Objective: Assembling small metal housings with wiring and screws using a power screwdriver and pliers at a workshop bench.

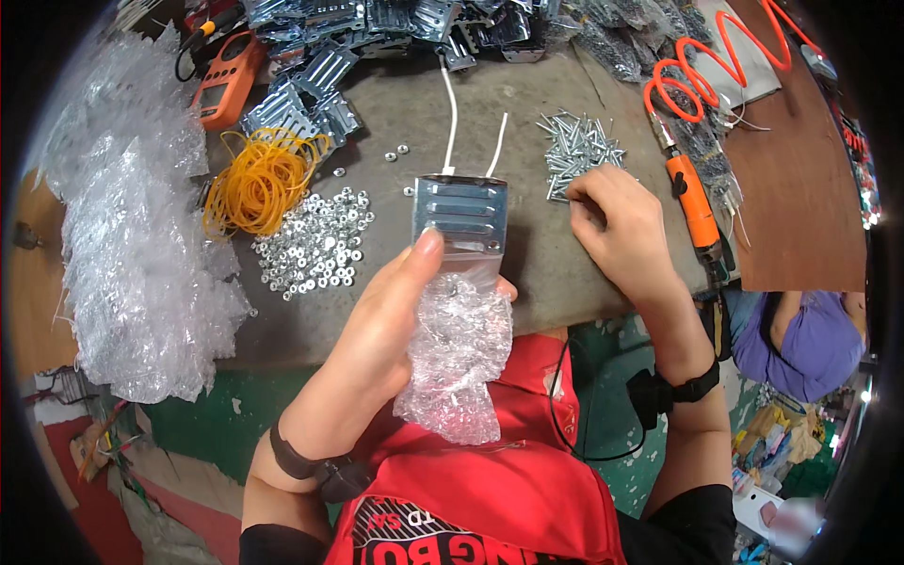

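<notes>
We look steeply down from our head through one wide fisheye, close over our hands and the grey worktable [527,273], its edges bending outward.

metal box [460,215]: silver, louvred, two white wires, held above desk's near edge | bubble wrap [457,353]: clear, crumpled beneath | screws [576,148]: silver, piled, touched

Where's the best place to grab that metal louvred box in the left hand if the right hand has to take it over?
Probably by its two long side edges near the upper end, coming from the right. The metal box has its lower end taken up by the left hand and bubble wrap, and white wires leave its top.
</notes>
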The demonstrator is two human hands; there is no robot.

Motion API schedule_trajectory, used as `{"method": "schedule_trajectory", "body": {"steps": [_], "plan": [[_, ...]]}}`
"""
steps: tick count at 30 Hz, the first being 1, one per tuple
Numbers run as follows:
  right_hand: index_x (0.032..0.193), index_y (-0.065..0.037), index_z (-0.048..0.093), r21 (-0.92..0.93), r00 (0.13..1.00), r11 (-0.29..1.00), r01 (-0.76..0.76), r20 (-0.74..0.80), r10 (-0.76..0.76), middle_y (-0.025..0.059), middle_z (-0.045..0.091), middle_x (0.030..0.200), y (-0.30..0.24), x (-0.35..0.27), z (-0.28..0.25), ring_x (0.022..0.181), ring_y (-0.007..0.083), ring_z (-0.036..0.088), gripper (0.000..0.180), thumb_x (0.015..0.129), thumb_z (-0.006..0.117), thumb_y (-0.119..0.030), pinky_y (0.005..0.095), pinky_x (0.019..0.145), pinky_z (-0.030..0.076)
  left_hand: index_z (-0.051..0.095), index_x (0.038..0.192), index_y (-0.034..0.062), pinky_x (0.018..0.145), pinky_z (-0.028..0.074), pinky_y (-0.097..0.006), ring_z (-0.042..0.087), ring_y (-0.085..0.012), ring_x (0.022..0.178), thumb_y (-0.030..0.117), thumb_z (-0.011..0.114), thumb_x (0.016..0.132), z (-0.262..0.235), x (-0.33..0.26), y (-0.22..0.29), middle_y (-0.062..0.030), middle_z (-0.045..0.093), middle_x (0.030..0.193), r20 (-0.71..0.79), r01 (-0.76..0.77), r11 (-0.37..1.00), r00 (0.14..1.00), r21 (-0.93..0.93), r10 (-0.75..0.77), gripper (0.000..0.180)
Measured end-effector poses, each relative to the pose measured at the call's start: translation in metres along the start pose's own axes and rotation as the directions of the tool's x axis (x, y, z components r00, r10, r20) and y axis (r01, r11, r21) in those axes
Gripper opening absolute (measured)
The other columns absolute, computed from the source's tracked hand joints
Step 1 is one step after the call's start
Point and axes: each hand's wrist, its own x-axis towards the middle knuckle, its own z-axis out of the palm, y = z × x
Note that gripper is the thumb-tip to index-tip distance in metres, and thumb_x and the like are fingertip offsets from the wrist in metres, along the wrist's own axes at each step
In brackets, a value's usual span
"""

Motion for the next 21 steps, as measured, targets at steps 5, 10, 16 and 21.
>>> {"method": "schedule_trajectory", "body": {"steps": [5, 10, 16, 21], "plan": [[0.082, -0.002, 0.056, -0.049, 0.987, 0.993, 0.103, 0.129, -0.096, 0.0118, 0.055, 0.079, -0.001, 0.005, -0.007, 0.076, 0.0310, 0.056, 0.013, 0.072, 0.062, 0.003, 0.0387, 0.068, 0.045, 0.053, 0.120, 0.0002, 0.070, 0.056, -0.035, 0.067, -0.0221, 0.082, 0.047, 0.038, 0.101, 0.002, -0.003, -0.004, -0.0189, 0.067, 0.098, -0.009, -0.035, 0.999, 0.999, -0.013, 0.035, 0.053], [0.081, -0.003, 0.056, -0.018, 0.973, 0.987, 0.158, 0.171, -0.152, 0.0116, 0.054, 0.079, 0.003, 0.006, -0.004, 0.076, 0.0315, 0.055, 0.013, 0.071, 0.062, 0.003, 0.0396, 0.067, 0.045, 0.054, 0.119, 0.0002, 0.069, 0.056, -0.033, 0.066, -0.0199, 0.080, 0.049, 0.040, 0.099, 0.004, -0.006, -0.006, -0.0169, 0.067, 0.096, -0.017, -0.093, 0.995, 0.995, 0.031, 0.094, 0.055], [0.082, -0.005, 0.057, -0.090, 0.982, 0.983, 0.161, 0.112, -0.151, 0.0082, 0.056, 0.079, 0.002, 0.001, -0.006, 0.071, 0.0249, 0.057, 0.015, 0.069, 0.061, 0.002, 0.0365, 0.061, 0.046, 0.057, 0.116, -0.0003, 0.068, 0.055, -0.032, 0.066, -0.0178, 0.080, 0.050, 0.043, 0.098, 0.002, -0.009, -0.008, -0.0147, 0.067, 0.094, 0.000, -0.147, 0.980, 0.989, 0.138, 0.148, 0.055], [0.082, -0.003, 0.062, 0.551, 0.998, 0.834, -0.028, 0.060, -0.006, 0.0051, 0.061, 0.083, -0.053, 0.010, -0.028, 0.067, 0.0097, 0.057, 0.015, 0.072, 0.061, 0.008, 0.0224, 0.055, 0.044, 0.057, 0.116, -0.0009, 0.075, 0.055, -0.032, 0.066, -0.0188, 0.084, 0.044, 0.043, 0.100, 0.008, -0.008, -0.012, -0.0146, 0.067, 0.098, -0.094, -0.157, 0.982, 0.981, 0.109, 0.168, 0.050]]}}
